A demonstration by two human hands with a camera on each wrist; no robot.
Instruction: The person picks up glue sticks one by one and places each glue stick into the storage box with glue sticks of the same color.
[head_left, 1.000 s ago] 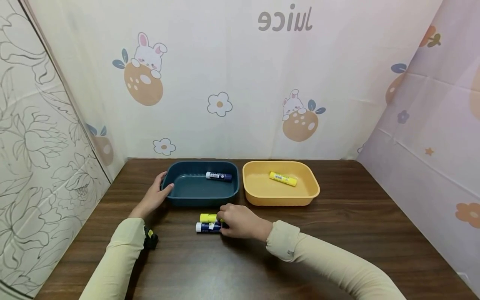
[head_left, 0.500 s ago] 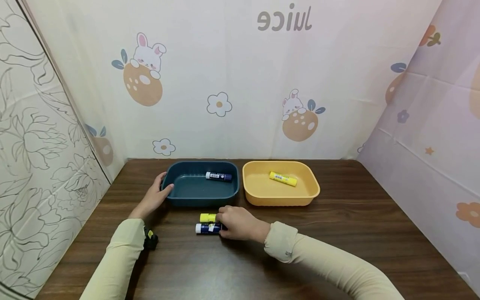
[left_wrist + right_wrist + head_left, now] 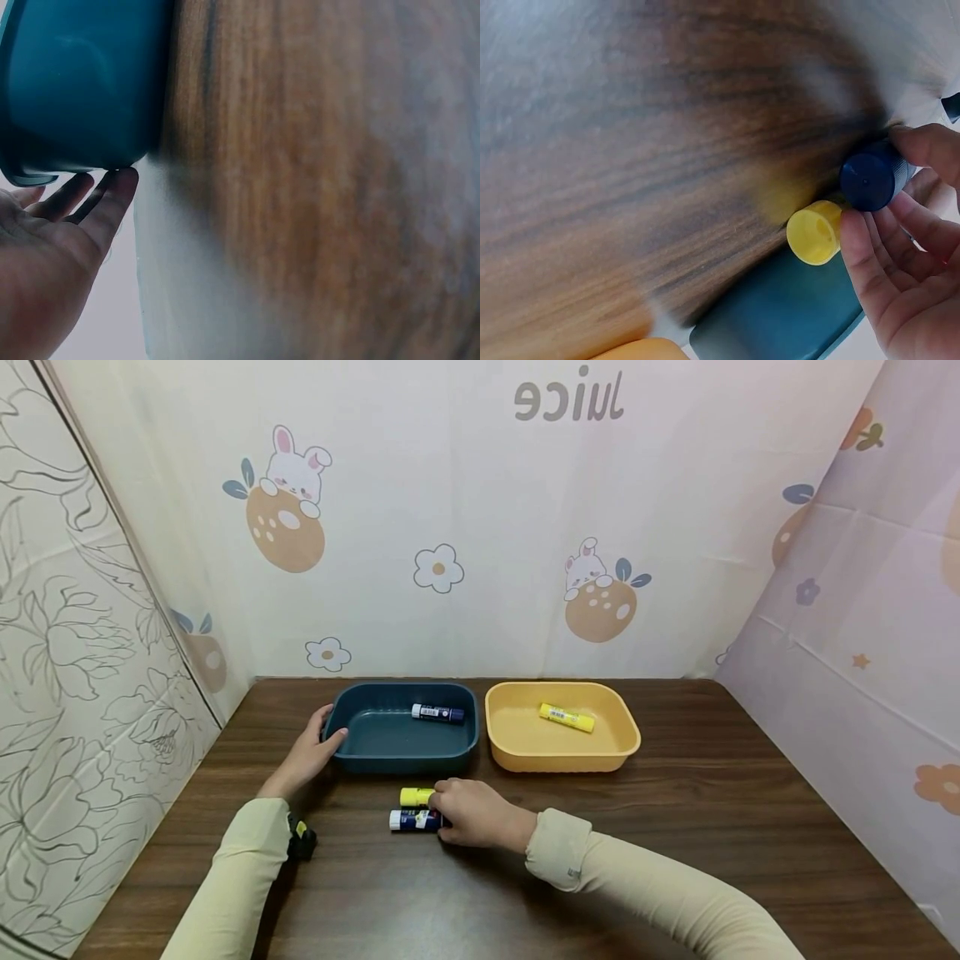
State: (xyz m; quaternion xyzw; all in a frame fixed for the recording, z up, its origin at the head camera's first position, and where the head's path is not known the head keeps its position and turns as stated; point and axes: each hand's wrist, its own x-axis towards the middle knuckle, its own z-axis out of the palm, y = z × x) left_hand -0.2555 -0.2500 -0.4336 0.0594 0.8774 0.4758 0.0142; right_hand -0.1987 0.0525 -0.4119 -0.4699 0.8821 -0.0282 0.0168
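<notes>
My right hand (image 3: 480, 814) pinches the right end of a navy glue stick (image 3: 414, 821) between thumb and fingers, low over the table. In the right wrist view its round navy end (image 3: 868, 181) faces the camera. Just behind it lies a yellow glue stick (image 3: 416, 797), its right part hidden by the hand; its yellow end (image 3: 812, 235) shows beside a fingertip. My left hand (image 3: 306, 758) holds the left end of a dark blue tray (image 3: 405, 763), thumb over the rim. In the left wrist view the fingertips (image 3: 127, 180) press the tray's outer wall.
Inside the blue tray lies another navy glue stick (image 3: 438, 713). To its right, a yellow tray (image 3: 562, 762) holds a yellow glue stick (image 3: 567, 717). Both trays stand near the back edge of the wooden table (image 3: 675, 827), before a printed curtain (image 3: 495, 610).
My right hand has shifted slightly toward the near side, drawing the navy glue stick a little away from the yellow one. The left hand and both trays have stayed in place.
</notes>
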